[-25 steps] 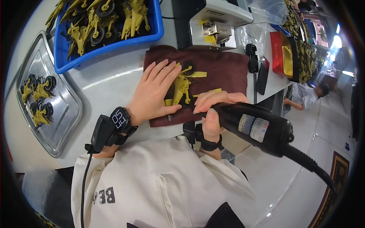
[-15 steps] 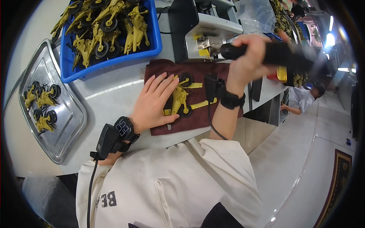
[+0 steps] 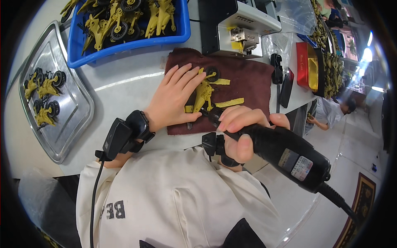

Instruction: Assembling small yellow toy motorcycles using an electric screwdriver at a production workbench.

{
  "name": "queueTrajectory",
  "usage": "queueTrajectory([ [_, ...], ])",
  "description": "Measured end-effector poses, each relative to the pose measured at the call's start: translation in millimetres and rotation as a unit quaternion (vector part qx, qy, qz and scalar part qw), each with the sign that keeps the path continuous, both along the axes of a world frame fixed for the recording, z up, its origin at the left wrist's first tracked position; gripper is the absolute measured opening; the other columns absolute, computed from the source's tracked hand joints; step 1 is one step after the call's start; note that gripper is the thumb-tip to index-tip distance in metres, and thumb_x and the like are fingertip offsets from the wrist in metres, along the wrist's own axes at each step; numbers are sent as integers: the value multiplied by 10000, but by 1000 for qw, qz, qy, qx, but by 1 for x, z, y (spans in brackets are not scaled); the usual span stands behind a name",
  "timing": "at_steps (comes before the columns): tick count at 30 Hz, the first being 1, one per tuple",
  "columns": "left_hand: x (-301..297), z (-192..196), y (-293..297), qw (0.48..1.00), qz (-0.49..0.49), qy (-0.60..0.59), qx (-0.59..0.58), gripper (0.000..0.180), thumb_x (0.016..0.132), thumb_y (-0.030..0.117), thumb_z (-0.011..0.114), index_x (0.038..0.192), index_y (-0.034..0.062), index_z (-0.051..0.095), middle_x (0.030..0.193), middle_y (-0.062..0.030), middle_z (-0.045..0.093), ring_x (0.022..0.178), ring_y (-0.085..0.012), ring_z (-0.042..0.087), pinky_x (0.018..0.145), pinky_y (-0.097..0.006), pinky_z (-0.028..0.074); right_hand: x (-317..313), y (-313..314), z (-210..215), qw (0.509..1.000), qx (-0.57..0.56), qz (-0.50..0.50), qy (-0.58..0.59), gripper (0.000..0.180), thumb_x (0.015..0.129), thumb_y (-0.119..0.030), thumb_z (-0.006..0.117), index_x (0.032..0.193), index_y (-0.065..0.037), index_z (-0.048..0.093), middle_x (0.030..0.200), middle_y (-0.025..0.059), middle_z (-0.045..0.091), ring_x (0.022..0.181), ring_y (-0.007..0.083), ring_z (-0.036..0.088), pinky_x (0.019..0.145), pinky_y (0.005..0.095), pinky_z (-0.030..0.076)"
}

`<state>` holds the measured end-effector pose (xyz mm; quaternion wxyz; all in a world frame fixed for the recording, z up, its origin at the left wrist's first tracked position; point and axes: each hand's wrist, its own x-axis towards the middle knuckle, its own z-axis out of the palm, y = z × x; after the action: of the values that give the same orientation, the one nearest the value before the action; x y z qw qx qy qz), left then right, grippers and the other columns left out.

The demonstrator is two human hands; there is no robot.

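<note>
On a maroon cloth (image 3: 252, 84) lies a yellow toy motorcycle (image 3: 203, 96) with black wheels. My left hand (image 3: 173, 97) rests flat against its left side, fingers stretched out and thumb near its lower end. My right hand (image 3: 246, 128) is wrapped round a black corded electric screwdriver (image 3: 289, 153). The screwdriver's narrow end points at the motorcycle's lower end; whether the tip touches it, I cannot tell. Yellow strips (image 3: 230, 102) stick out to the right of the motorcycle. Part of the motorcycle is hidden by my left hand.
At far left, a blue bin (image 3: 128, 50) is heaped with similar motorcycles. A metal tray (image 3: 78, 126) holds several more. Behind the cloth stands a black-and-white machine (image 3: 223, 35). A red box (image 3: 303, 66) stands at right; a co-worker (image 3: 331, 111) sits beyond.
My right hand has brought the electric screwdriver down and nearer, from beside the machine to the motorcycle's lower end. My left hand stays on the motorcycle. The whole view has shifted slightly.
</note>
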<state>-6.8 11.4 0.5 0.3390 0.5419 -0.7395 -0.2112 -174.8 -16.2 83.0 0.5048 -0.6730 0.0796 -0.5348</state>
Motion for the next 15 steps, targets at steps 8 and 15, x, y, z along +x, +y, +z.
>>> queueTrajectory([
  [8, 1, 2, -1, 1000, 0, -16, -8, 830, 628, 328, 725, 1341, 49, 404, 1354, -129, 435, 1284, -333, 357, 1092, -469, 239, 23, 10, -17, 993, 11, -61, 97, 543, 836, -62, 589, 1265, -95, 259, 762, 153, 564, 600, 244, 554, 591, 391, 487],
  [15, -1, -3, 7, 999, 20, -19, -31, 861, 618, 346, 731, 1344, 30, 392, 1325, -182, 443, 1266, -371, 366, 1078, -509, 220, 33, 32, -12, 985, 24, -100, 141, 480, 816, -9, 601, 1193, -69, 310, 756, 155, 573, 669, 236, 565, 642, 377, 484],
])
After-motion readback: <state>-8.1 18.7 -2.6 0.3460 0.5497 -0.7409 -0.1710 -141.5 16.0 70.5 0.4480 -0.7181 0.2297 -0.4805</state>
